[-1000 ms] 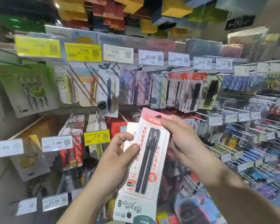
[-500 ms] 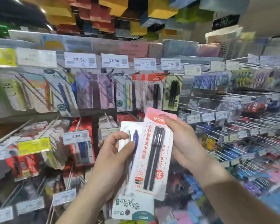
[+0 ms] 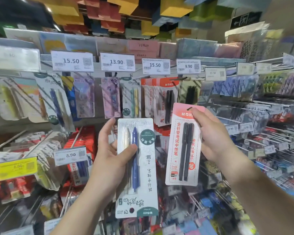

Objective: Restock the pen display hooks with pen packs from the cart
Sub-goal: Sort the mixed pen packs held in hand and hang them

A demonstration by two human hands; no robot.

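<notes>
A: Status of the pink pen pack?

B: It is held in front of the display, just below the top row of hanging stock. The right hand has its grip closed on the pack's upper right edge, fingertips on the header beside the hang slot. The long axis runs near vertical, top leaning slightly right. The header and slot point up and the two black pens lie parallel to the long edge.

A: And the second item?

B: The white pen pack sits in the left hand. The thumb presses across the blister and the fingers wrap behind the left edge, so the grip is closed on it. Its long axis is also near vertical, but its print reads inverted (header end down, I judge), so it needs turning before hanging.

A: Recommended procedure for the step in hand?

B: Match before hanging. Identical pink packs hang on the hook under the 9.90 price tag, directly above. Raise the pack and keep the card face forward. Align the slot with the hook tip, then slide it straight back. Keep the fingertips off the slot itself so the hook has free entry. Hold the white pack low and clear meanwhile.
</notes>
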